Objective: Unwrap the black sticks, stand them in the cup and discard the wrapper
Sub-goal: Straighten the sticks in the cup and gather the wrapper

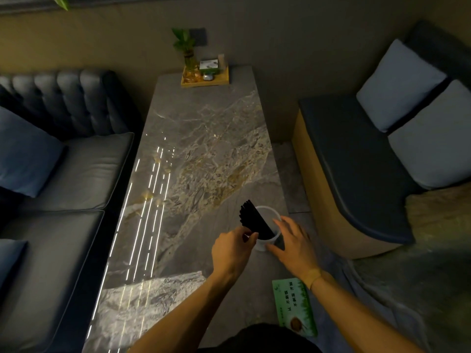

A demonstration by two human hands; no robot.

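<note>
The cup (pixel 267 229) stands on the marble table (pixel 204 149), near its right edge. The black sticks (pixel 254 221) stand in the cup as a bundle, tilted left, tops fanned above the rim. My left hand (pixel 233 248), just left of the cup, pinches the bundle low down between thumb and fingers. My right hand (pixel 293 242), just right of the cup, is spread, fingers apart, at the cup's wall; contact I cannot tell. A green packet (pixel 295 307) lies nearer me than the cup.
</note>
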